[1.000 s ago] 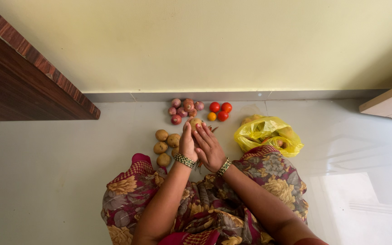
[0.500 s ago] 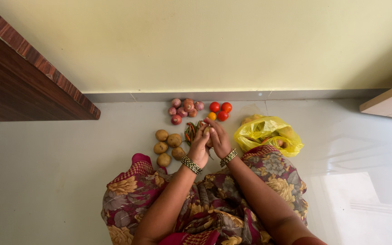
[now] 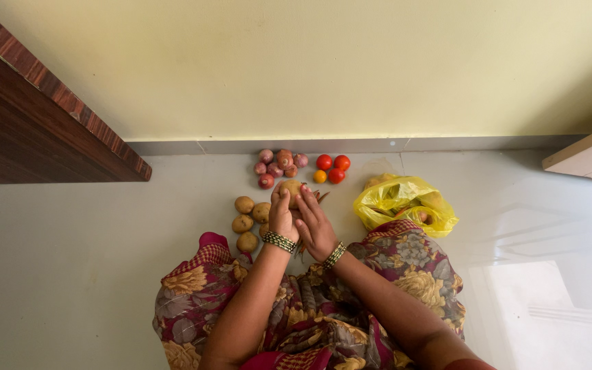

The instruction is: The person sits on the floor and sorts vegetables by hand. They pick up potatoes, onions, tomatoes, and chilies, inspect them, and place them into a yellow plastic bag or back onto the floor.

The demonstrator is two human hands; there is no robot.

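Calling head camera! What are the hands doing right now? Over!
Left hand and right hand together grip one potato. Potato held above floor, onions just beyond it. Nothing blocking the hands. Over.

Pretty bright, soft daylight overall. The glossy floor (image 3: 70, 274) throws a big washed-out glare patch at the lower right of the frame, so light seems to come from that side. Shadows are faint, just a little under the hands at centre. Wide-angle lens bends the wall (image 3: 323, 68) edges. Everything's reasonably sharp, no motion blur.
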